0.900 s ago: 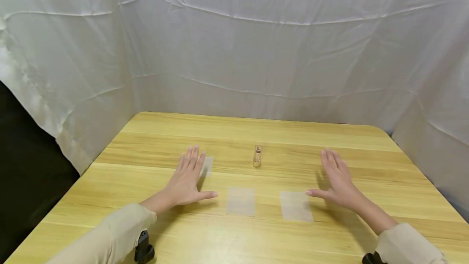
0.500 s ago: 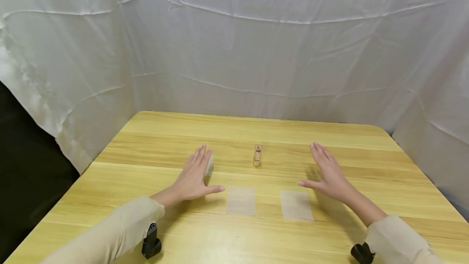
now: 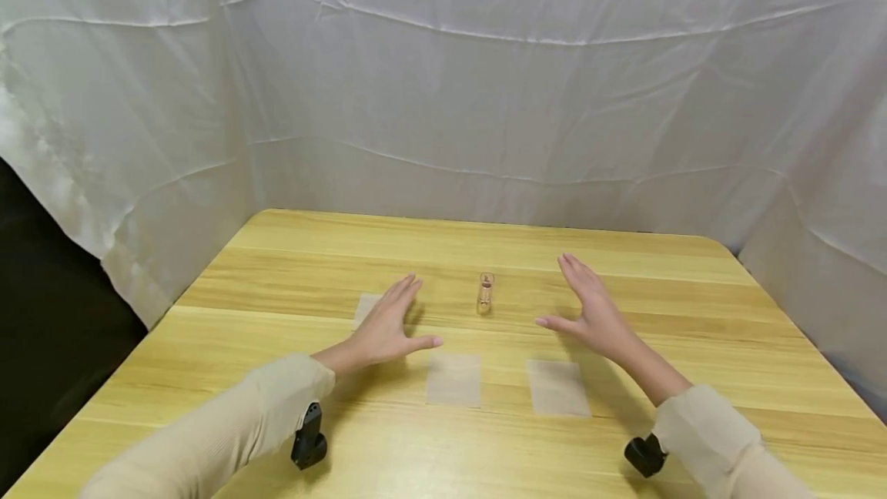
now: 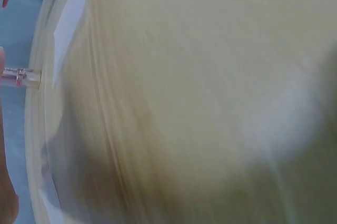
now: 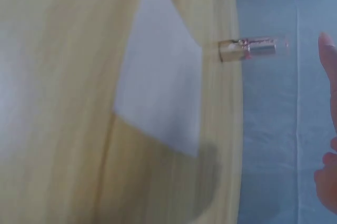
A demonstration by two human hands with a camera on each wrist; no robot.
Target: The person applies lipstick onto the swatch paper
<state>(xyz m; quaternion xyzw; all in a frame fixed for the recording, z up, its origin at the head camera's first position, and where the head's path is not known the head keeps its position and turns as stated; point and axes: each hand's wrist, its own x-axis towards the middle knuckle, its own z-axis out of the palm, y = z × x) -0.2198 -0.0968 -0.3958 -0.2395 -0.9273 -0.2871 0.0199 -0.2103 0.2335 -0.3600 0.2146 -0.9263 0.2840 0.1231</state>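
Observation:
A small lipstick-like tube (image 3: 485, 295), clear with rose-gold parts, stands upright toward the back middle of the wooden table. To its left my left hand (image 3: 388, 326) hovers over the table, fingers extended and thumb spread toward the middle. My right hand (image 3: 592, 314) mirrors it on the other side, its straight fingers pointing forward and its thumb apart. Neither hand touches the tube. In the right wrist view the tube (image 5: 253, 48) shows a gold base and a clear top; only its lower part (image 4: 21, 77) appears by the left wrist view's edge.
Two translucent white squares (image 3: 453, 380) (image 3: 558, 387) lie flat in front of the tube. Another square (image 3: 366, 306) is partly covered by my left hand. White cloth (image 3: 485, 98) hangs behind the table and along its sides.
Both hands have moved inward toward the tube, the left going right and the right going left. The square behind the left hand now shows on that hand's other side. The tube has stayed put.

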